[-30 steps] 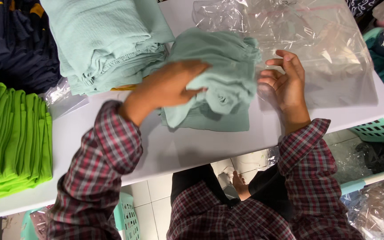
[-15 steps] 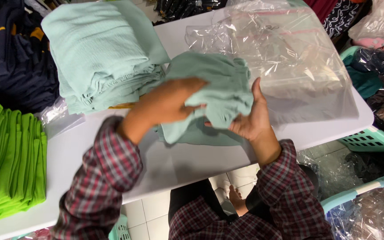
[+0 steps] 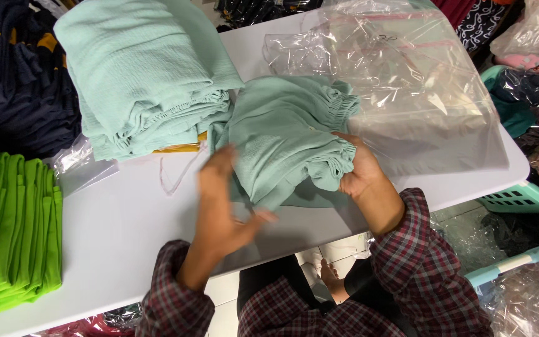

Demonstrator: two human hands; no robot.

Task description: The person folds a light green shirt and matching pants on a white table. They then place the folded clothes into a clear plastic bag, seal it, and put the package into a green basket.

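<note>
Now the mint garment [image 3: 285,134] sits folded mid-table, right hand [image 3: 358,173] clamped on its edge, left hand [image 3: 223,200] blurred, fingers apart, plastic bag [image 3: 400,93] unfilled.

White work table, stock piled all round

White table [image 3: 126,249] with a mint fabric stack [image 3: 138,68] at the far left, green folded pile [image 3: 10,231] on the left edge, navy clothes [image 3: 7,81] behind it; clear plastic bags [image 3: 407,81] far right; teal baskets [image 3: 519,200] and more bagged goods beside the table on the right; pale tiled floor [image 3: 226,299] below, even bright light
</note>
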